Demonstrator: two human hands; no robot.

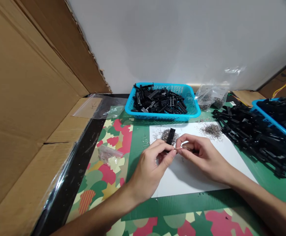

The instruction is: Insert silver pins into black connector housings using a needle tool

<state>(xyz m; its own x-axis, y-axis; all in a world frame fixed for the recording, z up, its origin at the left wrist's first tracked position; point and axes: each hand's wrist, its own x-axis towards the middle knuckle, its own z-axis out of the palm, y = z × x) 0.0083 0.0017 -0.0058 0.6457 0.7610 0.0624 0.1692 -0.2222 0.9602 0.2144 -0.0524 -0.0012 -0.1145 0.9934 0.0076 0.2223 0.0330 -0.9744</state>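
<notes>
Black plastic part (171, 135) above white sheet (194, 177), gripped by left hand (151, 164). Right hand (205, 157): fingertips pinched together beside left's; contents, if any, indiscernible. Metal-piece pile (212, 130) on sheet; blue basket (162, 116) behind.

The left hand (148, 167) is holding a black part (171, 135) above white paper (194, 180), the right hand (205, 158) pinching just beside it

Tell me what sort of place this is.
Probably a makeshift workbench for small parts: a blue basket heaped with black parts, piles of tiny metal pieces on a white sheet, and large cardboard alongside.
</notes>
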